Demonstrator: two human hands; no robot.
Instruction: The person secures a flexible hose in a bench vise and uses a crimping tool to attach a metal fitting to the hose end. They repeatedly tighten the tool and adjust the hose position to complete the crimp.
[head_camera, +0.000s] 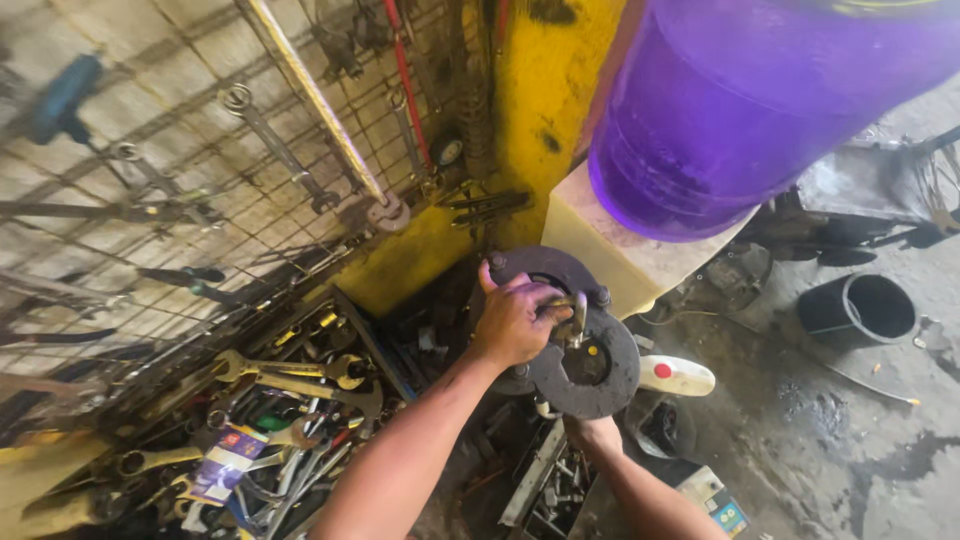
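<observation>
A dark round metal disc (610, 385) with a centre hole is held upright in front of me, with a second dark round part (545, 265) behind it. My left hand (512, 322) wraps over the disc's upper left edge, fingers closed around a small metal piece (577, 322) at the top of the hole. My right hand (592, 432) is under the disc's lower edge, mostly hidden by it, and seems to carry it from below.
A wire rack (200, 190) with hanging spanners and screwdrivers fills the left. Below it lies a heap of spanners (290, 400). A yellow post (540, 90), a large purple water bottle (740, 110) on a cream stand, a black pipe section (860, 310) and oily floor lie right.
</observation>
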